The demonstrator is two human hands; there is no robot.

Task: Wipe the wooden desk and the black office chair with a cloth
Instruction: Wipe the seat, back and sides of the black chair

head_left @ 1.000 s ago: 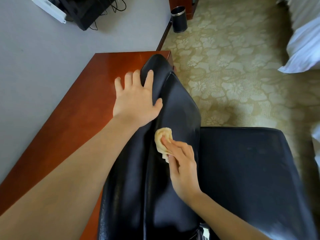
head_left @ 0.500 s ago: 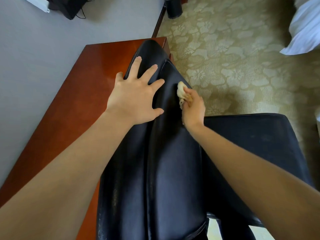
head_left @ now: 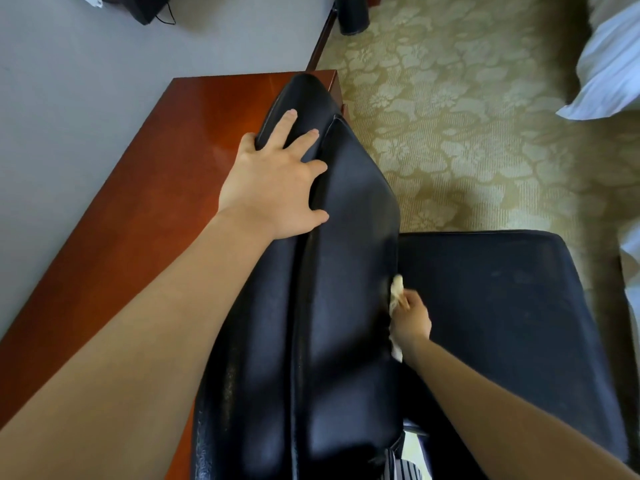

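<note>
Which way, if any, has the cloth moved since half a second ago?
Yes: the cloth slid down the chair back edge, from near its top toward the seat.

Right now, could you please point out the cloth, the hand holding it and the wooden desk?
cloth (head_left: 396,289): head view, on its bunched upper end.
right hand (head_left: 412,322): head view, on the back of the hand.
wooden desk (head_left: 194,161): head view, on the bare polished top.

This is looking like a hotel bedroom. A floral-patterned carpet (head_left: 467,150) is spreading from twelve to three o'clock, white bedding (head_left: 609,64) is hanging in at two o'clock, a polished wooden bench (head_left: 166,202) is standing against a grey wall (head_left: 86,98) at ten o'clock, and a black leather office chair (head_left: 346,271) is filling the centre, a black bin (head_left: 353,15) sitting at twelve.
</note>
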